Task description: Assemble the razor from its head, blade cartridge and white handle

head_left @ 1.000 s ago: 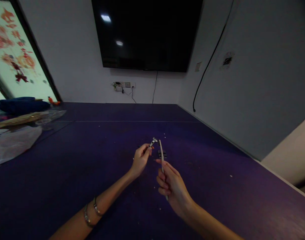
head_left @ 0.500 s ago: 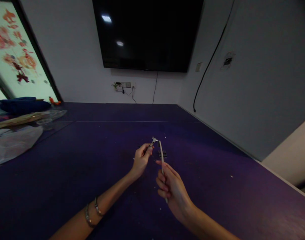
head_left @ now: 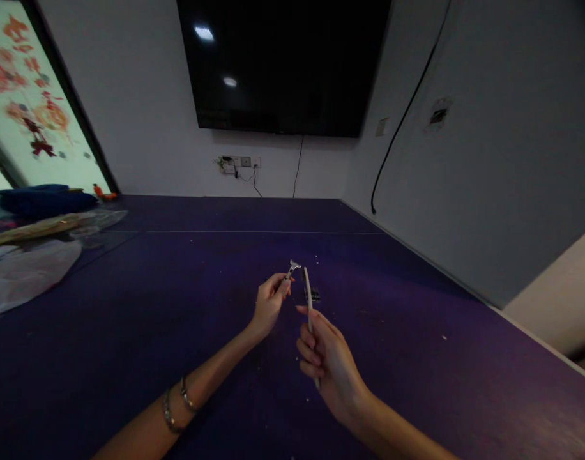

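My left hand point(head_left: 268, 305) is closed around the handle of a small razor point(head_left: 291, 269), its silvery T-shaped head pointing up and away from me. A pale toothbrush point(head_left: 308, 289) stands nearly upright in my right hand point(head_left: 327, 358), whose fingers wrap its lower part. Its dark bristles face left, close to the razor's head; whether they touch I cannot tell. Just behind the toothbrush, a small clear-and-black piece point(head_left: 315, 294) lies on the purple surface point(head_left: 216, 268), partly hidden by the brush.
White specks dot the purple surface. Plastic bags point(head_left: 38, 271) and dark blue cloth point(head_left: 48, 199) lie at the far left. A large television point(head_left: 283, 70) hangs on the wall ahead, with sockets point(head_left: 242, 162) below. A black cable point(head_left: 402, 121) hangs at the right.
The razor and my left hand have shifted slightly left and away from the toothbrush. The toothbrush has moved a little left and up with my right hand.
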A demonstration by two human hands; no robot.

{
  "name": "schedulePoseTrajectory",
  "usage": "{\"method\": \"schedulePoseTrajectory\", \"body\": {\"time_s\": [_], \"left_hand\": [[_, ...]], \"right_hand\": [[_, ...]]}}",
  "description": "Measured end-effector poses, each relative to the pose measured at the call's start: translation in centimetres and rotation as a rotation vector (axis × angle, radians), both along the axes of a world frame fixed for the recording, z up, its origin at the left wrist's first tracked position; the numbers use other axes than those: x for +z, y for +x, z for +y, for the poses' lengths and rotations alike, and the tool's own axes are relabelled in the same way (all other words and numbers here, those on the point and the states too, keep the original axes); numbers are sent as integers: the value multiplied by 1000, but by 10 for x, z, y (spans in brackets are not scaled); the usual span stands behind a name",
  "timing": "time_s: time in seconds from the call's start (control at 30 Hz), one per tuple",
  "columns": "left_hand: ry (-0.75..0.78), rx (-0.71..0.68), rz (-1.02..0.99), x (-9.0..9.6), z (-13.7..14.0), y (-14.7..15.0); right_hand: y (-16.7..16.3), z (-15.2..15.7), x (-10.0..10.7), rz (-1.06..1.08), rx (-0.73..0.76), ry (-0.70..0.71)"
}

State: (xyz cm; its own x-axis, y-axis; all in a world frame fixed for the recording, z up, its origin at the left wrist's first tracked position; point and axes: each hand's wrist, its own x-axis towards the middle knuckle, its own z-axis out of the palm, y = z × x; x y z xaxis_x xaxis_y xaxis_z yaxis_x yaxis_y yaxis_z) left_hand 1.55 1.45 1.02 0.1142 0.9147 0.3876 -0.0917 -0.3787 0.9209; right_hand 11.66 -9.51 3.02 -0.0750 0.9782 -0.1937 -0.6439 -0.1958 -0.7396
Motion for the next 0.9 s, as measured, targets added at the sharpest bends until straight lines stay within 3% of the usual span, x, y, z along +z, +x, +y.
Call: {"method": "schedulePoseTrajectory", "body": {"time_s": [0.2, 0.3, 0.43, 0.67, 0.9], "left_hand": [[-50, 30, 48, -5, 6, 0], [-69, -25, 53, -5, 5, -1], [-86, -135, 77, -2, 2, -2], [-57, -120, 16, 3, -2, 0], [-70, -144, 26, 1, -6, 1]], "right_hand": [[29, 40, 21, -211, -199, 319], [47, 65, 27, -354, -266, 413], [72, 88, 28, -618, -293, 387], [98, 102, 14, -1282, -369, 363], [87, 103, 1, -1503, -353, 430]]}}
